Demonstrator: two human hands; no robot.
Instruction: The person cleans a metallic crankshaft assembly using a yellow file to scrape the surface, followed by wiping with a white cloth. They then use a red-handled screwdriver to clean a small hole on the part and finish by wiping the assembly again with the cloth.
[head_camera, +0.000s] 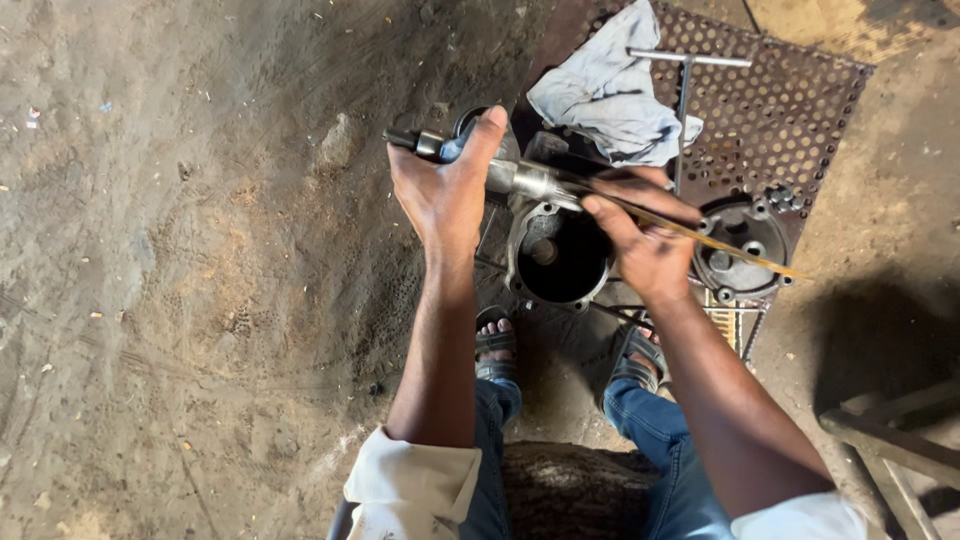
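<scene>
My left hand (447, 190) grips a grey metal shaft (520, 178) held level above the ground. My right hand (645, 235) holds a thin yellowish stick (735, 250) whose tip meets the shaft near its middle. Directly below the shaft sits a round metal housing (560, 255) with a dark open bore. My two sandalled feet (495, 340) rest just behind it.
A perforated metal sheet (790, 110) lies on the dirt floor at the top right. On it are a crumpled grey cloth (610, 90), a T-handle wrench (685, 75) and a round metal cover (742, 248). A metal frame (890, 440) stands at the lower right.
</scene>
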